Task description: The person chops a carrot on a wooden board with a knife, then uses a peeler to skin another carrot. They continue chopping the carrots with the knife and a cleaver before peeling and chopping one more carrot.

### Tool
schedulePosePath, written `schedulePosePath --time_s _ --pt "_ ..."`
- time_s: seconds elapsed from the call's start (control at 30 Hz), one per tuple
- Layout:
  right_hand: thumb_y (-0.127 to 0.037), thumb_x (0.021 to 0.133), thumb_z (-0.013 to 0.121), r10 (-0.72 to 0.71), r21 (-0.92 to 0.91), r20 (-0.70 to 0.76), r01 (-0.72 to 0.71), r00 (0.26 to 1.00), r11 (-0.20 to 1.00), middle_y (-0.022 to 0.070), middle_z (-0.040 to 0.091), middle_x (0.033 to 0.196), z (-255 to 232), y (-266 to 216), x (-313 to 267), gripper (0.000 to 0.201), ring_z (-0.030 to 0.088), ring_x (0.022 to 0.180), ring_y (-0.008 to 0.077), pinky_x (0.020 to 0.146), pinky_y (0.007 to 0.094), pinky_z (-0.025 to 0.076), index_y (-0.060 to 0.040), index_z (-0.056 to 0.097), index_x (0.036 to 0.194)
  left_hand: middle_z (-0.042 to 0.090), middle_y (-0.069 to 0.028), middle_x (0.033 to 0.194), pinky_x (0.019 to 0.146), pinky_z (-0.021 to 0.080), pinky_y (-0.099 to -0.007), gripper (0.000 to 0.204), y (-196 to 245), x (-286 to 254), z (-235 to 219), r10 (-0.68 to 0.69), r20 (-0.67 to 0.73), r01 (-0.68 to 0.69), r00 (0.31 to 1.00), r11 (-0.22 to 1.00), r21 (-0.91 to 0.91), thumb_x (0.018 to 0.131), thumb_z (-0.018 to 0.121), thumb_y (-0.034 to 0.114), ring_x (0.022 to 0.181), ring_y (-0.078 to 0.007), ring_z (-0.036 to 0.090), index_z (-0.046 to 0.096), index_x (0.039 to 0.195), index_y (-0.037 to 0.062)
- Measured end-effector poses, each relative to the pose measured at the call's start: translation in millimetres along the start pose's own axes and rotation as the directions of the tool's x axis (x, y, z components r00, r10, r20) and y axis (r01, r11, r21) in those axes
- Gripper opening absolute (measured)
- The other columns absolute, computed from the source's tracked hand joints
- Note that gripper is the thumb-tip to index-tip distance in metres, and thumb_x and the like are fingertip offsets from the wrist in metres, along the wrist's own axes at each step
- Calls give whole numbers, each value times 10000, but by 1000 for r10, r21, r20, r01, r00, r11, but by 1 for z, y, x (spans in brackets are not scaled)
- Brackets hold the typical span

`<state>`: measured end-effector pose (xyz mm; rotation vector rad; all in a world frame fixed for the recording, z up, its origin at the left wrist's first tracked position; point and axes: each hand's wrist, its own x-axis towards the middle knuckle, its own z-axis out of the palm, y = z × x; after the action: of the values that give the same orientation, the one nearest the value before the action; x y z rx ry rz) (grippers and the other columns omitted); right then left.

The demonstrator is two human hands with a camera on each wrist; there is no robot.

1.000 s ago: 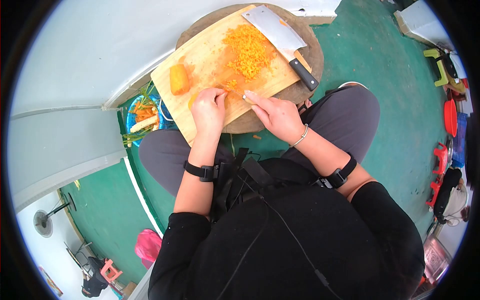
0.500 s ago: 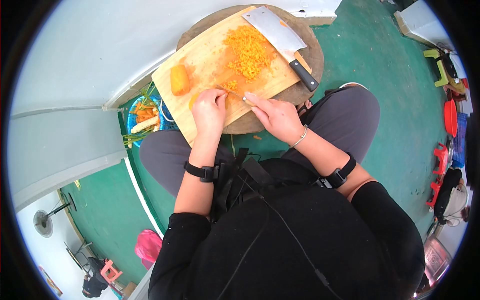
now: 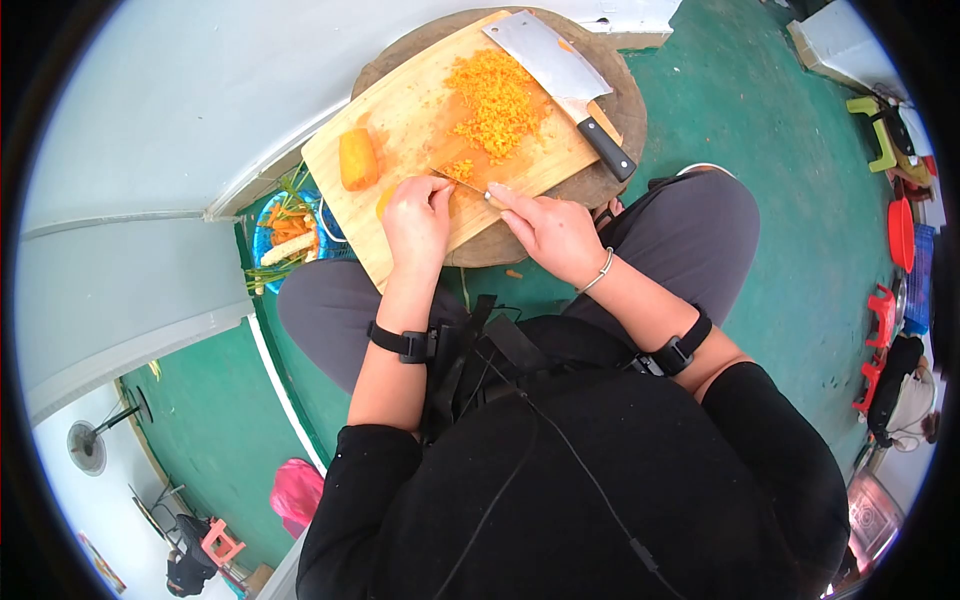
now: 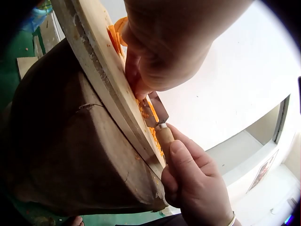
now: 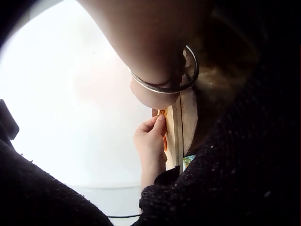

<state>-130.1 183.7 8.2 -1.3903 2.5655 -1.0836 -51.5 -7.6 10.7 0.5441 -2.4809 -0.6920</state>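
Observation:
My right hand (image 3: 560, 235) grips the wooden handle (image 4: 164, 137) of a small knife, whose blade (image 4: 157, 107) lies over the cutting board (image 3: 400, 110). Beside the blade my left hand (image 3: 416, 222) has its fingers bent down on orange carrot pieces (image 4: 114, 39), largely hidden under the hand in the head view. A little heap of chopped bits (image 3: 460, 170) lies by the blade, and a larger pile of minced carrot (image 3: 497, 100) is farther up the board. A thick carrot chunk (image 3: 358, 160) rests to the left.
A cleaver (image 3: 553, 60) with a black handle lies across the board's right end. Under the board is a round wooden block (image 3: 625, 110). A blue basket of carrots and peelings (image 3: 264, 240) stands left of the board, near the wall (image 3: 200, 100).
The knife blade has shifted slightly at the left fingertips and shows more plainly now. Both hands keep nearly the same place.

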Motion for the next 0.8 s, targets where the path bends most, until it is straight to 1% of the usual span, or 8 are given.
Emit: schedulePosePath --time_s 0.03,0.1,0.2,0.33,0.53,0.63,0.7,0.8 --pt "-230 947 634 -1 0 -4 1 1000 1000 106 699 790 0 0 0 384 678 669 283 603 399 542 -197 622 1330 682 -124 785 632 526 -339 54 -1 0 0 -1 16 1 1000 1000 16 812 748 58 661 -251 663 721 826 13" --pt "-253 942 620 -18 43 -19 19 1000 999 107 688 756 0 0 -2 384 680 663 302 588 429 549 -194 615 1322 681 -124 783 633 526 -339 55 -1 1 0 -2 35 1 999 999 33 812 748 58 662 -251 665 721 828 13" --pt "-223 943 637 6 -10 28 -5 1000 1000 111 698 785 1 2 -1 394 678 665 285 602 400 542 -194 619 1335 678 -126 779 633 527 -342 59 1 -1 0 5 0 -5 1000 1000 10 811 750 60 662 -251 665 720 829 12" --pt "-222 942 637 -13 26 -19 14 1000 1000 112 700 789 0 0 0 396 680 670 285 605 399 543 -191 617 1337 676 -127 781 629 527 -340 58 -1 0 1 6 9 -6 1000 1000 27 808 753 55 658 -252 664 719 829 13" --pt "-214 939 641 -4 22 17 4 1000 1000 113 702 792 1 1 0 386 682 673 287 608 400 544 -184 628 1324 675 -129 780 622 523 -341 56 1 -1 0 14 -5 -14 1000 1000 16 802 754 49 656 -254 660 717 827 15" --pt "-241 946 616 -14 36 -41 15 999 999 101 702 778 2 0 0 355 686 671 293 583 420 546 -187 633 1297 674 -128 777 627 522 -346 59 -1 0 0 26 4 -26 1000 999 31 798 757 51 659 -259 660 716 822 16" --pt "-243 947 616 -21 53 -16 22 1000 998 101 703 780 0 -1 -1 355 688 675 291 587 420 549 -189 632 1297 674 -128 775 632 523 -348 61 -1 -1 0 19 17 -20 1000 999 46 797 758 53 662 -262 660 715 819 16" --pt "-245 945 617 -8 23 2 8 1000 1000 98 710 798 1 -1 0 350 691 685 290 594 419 552 -190 636 1291 674 -127 772 639 522 -352 59 1 -1 -1 31 -19 -30 999 999 24 796 757 59 670 -270 659 715 810 19"
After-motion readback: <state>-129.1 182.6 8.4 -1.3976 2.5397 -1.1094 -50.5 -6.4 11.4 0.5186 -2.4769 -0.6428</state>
